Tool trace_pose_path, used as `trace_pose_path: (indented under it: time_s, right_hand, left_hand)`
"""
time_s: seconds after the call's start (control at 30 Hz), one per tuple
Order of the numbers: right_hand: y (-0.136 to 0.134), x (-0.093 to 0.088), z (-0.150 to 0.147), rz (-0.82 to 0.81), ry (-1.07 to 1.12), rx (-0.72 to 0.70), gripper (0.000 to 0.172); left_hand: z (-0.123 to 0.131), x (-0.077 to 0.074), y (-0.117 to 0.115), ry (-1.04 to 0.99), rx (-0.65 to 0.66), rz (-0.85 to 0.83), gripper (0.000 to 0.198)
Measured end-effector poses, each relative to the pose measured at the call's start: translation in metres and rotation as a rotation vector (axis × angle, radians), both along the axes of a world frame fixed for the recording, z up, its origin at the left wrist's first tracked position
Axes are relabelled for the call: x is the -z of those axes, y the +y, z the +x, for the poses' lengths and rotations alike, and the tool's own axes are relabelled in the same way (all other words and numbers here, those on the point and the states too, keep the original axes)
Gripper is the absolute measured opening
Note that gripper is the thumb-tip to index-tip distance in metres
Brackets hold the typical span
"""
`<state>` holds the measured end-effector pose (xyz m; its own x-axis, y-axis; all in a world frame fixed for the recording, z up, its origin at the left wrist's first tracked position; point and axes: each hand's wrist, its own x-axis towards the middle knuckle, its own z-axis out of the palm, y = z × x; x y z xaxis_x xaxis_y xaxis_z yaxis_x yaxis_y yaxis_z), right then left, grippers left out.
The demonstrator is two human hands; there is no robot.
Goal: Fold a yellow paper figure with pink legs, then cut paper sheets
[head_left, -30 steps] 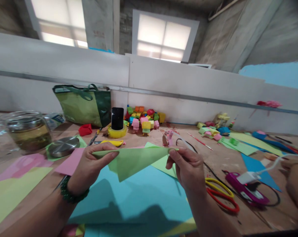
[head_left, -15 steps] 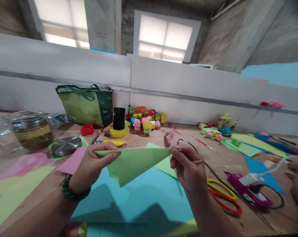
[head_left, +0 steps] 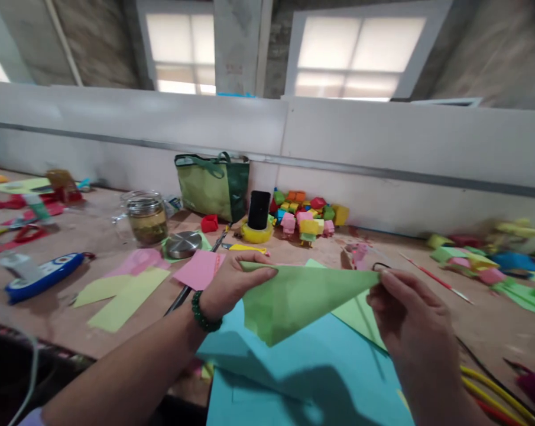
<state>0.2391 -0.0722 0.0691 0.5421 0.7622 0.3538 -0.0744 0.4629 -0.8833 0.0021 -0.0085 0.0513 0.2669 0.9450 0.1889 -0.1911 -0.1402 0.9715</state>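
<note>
Between my hands a folded sheet of green paper is held up, its straight edge on top and a point hanging down. My left hand, with a dark green bead bracelet on the wrist, pinches the left corner between thumb and fingers. At the opposite corner my right hand grips the paper with thumb and curled fingers. Beneath it lies a large light-blue sheet. Partly hidden behind the held paper, another green sheet rests on the blue one.
Small folded paper blocks are piled at the back, beside a phone propped on a yellow tape roll. A glass jar of tea, metal lid and green bag stand left. Yellow-handled scissors lie right.
The view has swung left, bringing a blue power strip and more of the table's left side into sight. Both hands still hold the green paper, which appears further right in the picture.
</note>
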Motion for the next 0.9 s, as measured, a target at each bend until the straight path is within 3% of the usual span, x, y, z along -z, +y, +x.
trace_pose_path:
  time_s: [0.1, 0.37, 0.7, 0.9]
  right_hand:
    - [-0.0012, -0.0009, -0.0004, -0.082, 0.133, -0.035, 0.019]
    - [-0.0059, -0.0002, -0.0041, -0.14, 0.103, 0.006, 0.027]
    - [-0.0076, -0.0035, -0.0076, -0.173, 0.158, 0.098, 0.033]
    - [-0.0089, -0.0024, -0.0049, -0.15, 0.12, 0.082, 0.024]
  left_hand:
    - [0.0019, -0.0021, 0.0011, -0.091, 0.056, -0.107, 0.025]
    - [0.0021, -0.0006, 0.0049, -0.226, 0.211, -0.272, 0.029]
    - [0.0017, -0.002, 0.0053, -0.244, 0.247, -0.294, 0.027]
    - [0.0017, -0.0039, 0.0047, -0.259, 0.246, -0.31, 0.027]
